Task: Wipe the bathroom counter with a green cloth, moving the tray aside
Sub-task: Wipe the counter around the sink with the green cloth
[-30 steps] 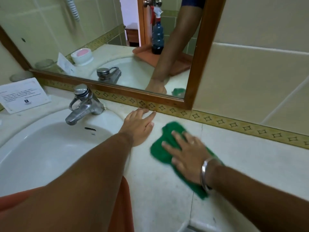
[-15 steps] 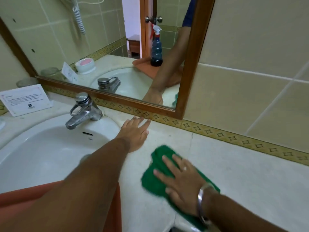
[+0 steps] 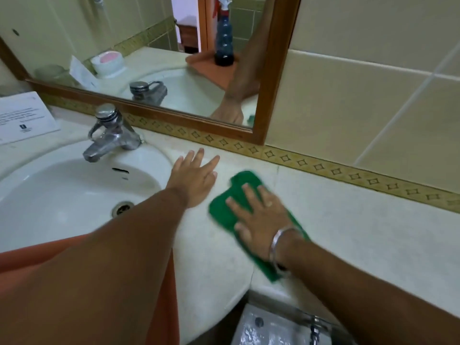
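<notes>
My right hand lies flat with spread fingers on the green cloth, pressing it onto the pale stone counter just right of the sink. My left hand rests open, palm down, on the counter beside the basin rim, a short gap from the cloth. An orange tray lies under my left forearm at the lower left, partly over the sink's front; the arm hides most of it.
A white sink with a chrome tap fills the left. A white printed card leans at the far left. A wood-framed mirror hangs above the counter. A metal fixture shows below the counter's front edge.
My right hand slid the green cloth toward the counter's front edge, then back toward the wall. The left hand stayed planted beside the sink.
</notes>
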Demonstrator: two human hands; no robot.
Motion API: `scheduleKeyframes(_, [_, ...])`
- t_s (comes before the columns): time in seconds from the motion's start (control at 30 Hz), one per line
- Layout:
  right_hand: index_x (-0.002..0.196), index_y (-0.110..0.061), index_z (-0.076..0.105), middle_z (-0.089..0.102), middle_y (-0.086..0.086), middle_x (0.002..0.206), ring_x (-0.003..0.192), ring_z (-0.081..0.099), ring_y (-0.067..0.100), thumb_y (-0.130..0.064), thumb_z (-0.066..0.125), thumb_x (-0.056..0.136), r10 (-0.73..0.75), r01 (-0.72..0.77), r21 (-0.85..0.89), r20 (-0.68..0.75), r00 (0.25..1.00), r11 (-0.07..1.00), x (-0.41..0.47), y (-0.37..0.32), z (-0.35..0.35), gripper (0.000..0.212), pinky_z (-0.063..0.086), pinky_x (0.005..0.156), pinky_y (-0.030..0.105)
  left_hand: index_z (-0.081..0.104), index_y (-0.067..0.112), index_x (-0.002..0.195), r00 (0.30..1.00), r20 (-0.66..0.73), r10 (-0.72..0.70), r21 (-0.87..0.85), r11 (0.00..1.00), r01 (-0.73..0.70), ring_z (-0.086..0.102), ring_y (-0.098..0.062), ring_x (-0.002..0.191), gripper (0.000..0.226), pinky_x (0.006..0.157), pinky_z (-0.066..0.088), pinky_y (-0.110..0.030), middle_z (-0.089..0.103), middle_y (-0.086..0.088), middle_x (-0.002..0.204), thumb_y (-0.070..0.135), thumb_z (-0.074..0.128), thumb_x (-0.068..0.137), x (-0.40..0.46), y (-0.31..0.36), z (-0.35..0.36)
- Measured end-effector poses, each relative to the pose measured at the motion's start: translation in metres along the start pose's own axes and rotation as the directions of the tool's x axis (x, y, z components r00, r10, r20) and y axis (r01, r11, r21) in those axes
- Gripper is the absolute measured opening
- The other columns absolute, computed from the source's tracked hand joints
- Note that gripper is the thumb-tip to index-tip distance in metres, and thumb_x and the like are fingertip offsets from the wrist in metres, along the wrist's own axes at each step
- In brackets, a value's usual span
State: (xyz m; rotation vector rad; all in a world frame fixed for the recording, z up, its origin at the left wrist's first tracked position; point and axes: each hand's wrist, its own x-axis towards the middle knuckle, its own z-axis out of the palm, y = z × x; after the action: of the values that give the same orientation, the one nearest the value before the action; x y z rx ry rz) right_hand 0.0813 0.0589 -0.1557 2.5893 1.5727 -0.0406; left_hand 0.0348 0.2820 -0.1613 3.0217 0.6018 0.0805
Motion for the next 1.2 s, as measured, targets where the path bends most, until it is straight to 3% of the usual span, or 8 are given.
scheduleKeyframes(0.17, [0.142,-0.040,0.034,0.033,0.010,0.152,0.138,0.030,0.034,-0.049,0.017,0.097,-0.543,0.544,-0.017,0.043,0.839,0.839,-0.098,0.079,0.028,0.049,0.027,0.113,0.053,0.019,0.033,0.155,0.999,0.029,-0.030,0.014,0.999,0.030,0.013,-0.034,0.149,0.053,0.119,0.010,-0.052,0.014,-0.013,0.163,0.040,0.022,0.103,-0.015,-0.018,0.005])
scheduleKeyframes(0.27, [0.147,-0.045,0.005,0.010,0.014,0.158,0.143,0.019,0.038,-0.048,0.013,0.098,-0.027,0.036,-0.064,0.139,0.990,0.997,-0.092,0.178,0.019,0.050,0.017,0.115,0.046,0.020,0.031,0.154,1.000,0.013,0.004,0.054,0.999,-0.004,0.015,-0.037,0.148,0.053,0.118,0.012,-0.055,0.017,-0.015,0.162,0.041,0.021,0.103,-0.003,-0.034,-0.004])
scheduleKeyframes(0.37, [0.147,-0.037,-0.003,-0.001,0.012,0.161,0.146,0.004,0.033,-0.036,0.025,0.100,0.379,-0.387,0.000,0.203,0.903,0.922,-0.083,0.175,0.024,0.055,0.008,0.118,0.041,0.017,0.031,0.155,0.999,0.036,0.009,0.073,0.997,-0.012,0.015,-0.038,0.147,0.054,0.117,0.013,-0.057,0.016,-0.016,0.162,0.043,0.019,0.102,0.003,-0.043,0.002])
scheduleKeyframes(0.6, [0.148,-0.044,0.015,0.012,0.005,0.160,0.145,0.010,0.031,-0.046,0.035,0.089,-0.239,0.228,0.084,0.162,0.957,0.970,-0.162,0.049,0.057,0.062,0.001,0.113,0.050,0.014,0.025,0.154,0.910,0.389,-0.141,0.141,0.986,0.093,0.020,-0.039,0.145,0.056,0.117,0.017,-0.055,0.013,-0.015,0.163,0.044,0.015,0.102,-0.023,0.027,0.034])
scheduleKeyframes(0.73, [0.151,-0.035,-0.001,0.007,0.005,0.161,0.147,0.006,0.026,-0.058,0.030,0.091,0.118,-0.153,0.296,0.134,0.984,0.943,-0.187,0.070,0.038,0.071,0.006,0.117,0.043,0.036,0.026,0.147,0.923,0.249,0.295,-0.011,0.953,-0.302,0.032,-0.037,0.140,0.055,0.115,0.026,-0.050,0.036,-0.011,0.155,0.051,0.022,0.100,-0.050,0.155,0.007])
scheduleKeyframes(0.9, [0.122,-0.025,0.056,0.043,0.006,0.137,0.121,0.041,0.030,-0.070,0.044,0.078,0.528,-0.529,-0.052,0.188,0.828,0.847,-0.230,0.092,0.010,0.065,0.036,0.096,0.043,0.020,0.033,0.154,0.723,0.403,0.561,0.026,0.783,-0.622,-0.008,-0.029,0.151,0.082,0.119,-0.007,-0.050,-0.002,-0.009,0.165,0.076,0.032,0.086,-0.096,0.228,-0.001])
scheduleKeyframes(1.1, [0.088,-0.028,0.050,0.060,-0.002,0.093,0.088,0.057,0.024,-0.043,0.061,0.085,0.561,-0.585,0.417,0.195,0.805,0.695,-0.227,0.094,-0.024,0.019,0.045,0.075,0.034,0.056,0.027,0.089,0.783,0.246,0.572,-0.226,0.819,-0.527,0.038,-0.027,0.134,0.029,0.118,0.022,-0.043,0.054,-0.004,0.136,0.050,0.072,0.079,-0.106,0.225,-0.025])
scheduleKeyframes(1.2, [0.088,-0.025,0.053,0.062,0.001,0.087,0.081,0.061,0.023,-0.035,0.067,0.084,0.615,-0.501,0.809,0.233,0.754,0.307,-0.218,0.112,-0.051,0.018,0.053,0.067,0.035,0.052,0.025,0.076,0.879,0.252,0.405,-0.665,0.732,-0.146,0.057,-0.016,0.077,0.029,0.066,0.047,-0.026,0.059,0.005,0.080,0.028,0.081,0.076,-0.100,0.205,-0.049])
